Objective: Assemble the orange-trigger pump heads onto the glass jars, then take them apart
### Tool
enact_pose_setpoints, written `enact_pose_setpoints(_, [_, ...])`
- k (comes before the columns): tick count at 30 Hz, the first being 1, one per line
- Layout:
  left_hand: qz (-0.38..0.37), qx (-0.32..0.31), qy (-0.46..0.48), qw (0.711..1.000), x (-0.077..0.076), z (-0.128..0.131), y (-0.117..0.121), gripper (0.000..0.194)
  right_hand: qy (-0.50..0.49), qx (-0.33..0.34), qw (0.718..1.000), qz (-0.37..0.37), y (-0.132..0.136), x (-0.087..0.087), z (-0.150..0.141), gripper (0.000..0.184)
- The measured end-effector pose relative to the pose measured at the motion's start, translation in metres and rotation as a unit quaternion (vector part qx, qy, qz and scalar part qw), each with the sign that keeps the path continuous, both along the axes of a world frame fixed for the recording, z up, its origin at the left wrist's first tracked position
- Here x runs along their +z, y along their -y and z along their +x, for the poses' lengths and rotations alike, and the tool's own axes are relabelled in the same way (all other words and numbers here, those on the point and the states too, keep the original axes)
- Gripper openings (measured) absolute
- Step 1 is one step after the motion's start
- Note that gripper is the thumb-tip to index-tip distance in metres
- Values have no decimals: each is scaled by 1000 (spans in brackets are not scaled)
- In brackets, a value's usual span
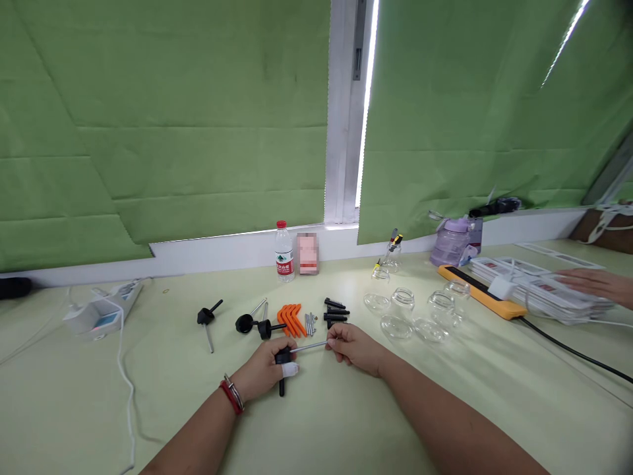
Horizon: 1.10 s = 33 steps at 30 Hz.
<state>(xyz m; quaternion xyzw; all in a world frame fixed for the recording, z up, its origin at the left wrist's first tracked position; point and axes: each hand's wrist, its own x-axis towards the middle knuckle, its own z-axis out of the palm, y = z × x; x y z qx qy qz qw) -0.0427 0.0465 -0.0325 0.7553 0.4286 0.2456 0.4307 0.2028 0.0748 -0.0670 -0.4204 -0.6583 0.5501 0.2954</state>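
Observation:
My left hand (264, 369) is wrapped round a black plastic cap (283, 356) with a handle pointing down toward me; white tape covers one finger. A thin metal rod (309, 346) runs rightward from the cap. At the rod's far end, the fingertips of my right hand (356, 349) are pinched together; anything small between them is hidden. Just beyond my hands lie several orange bent pieces (291, 320), small metal screws or pins (310, 323) and black ridged plastic parts (335, 311). Similar black caps with rods (206, 316) rest to the left.
Clear glass jars (402, 300) and round glass pieces (395, 326) stand right of centre. Behind are a water bottle (285, 254), a pink box (307, 254) and screwdrivers (394, 243). Power strips (482, 290) and cables lie at the sides. Another person's hand (598, 284) rests on stacked white packets (544, 290).

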Motion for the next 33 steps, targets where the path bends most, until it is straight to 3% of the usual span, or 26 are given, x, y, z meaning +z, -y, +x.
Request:
enact_pose_setpoints(13, [4,2,-4,1000,-2,0,-1,17,16,-23,999,-15,5,12,-5,36])
enact_pose_setpoints(22, [0,-1,4,1000,0,1,1,17,-1,0,1000,-2,3,7,-2,19])
enact_pose_setpoints(33, [1,19,-2,1000,-1,0,0,21,19,-18,1000,-17,4,10,-3,31])
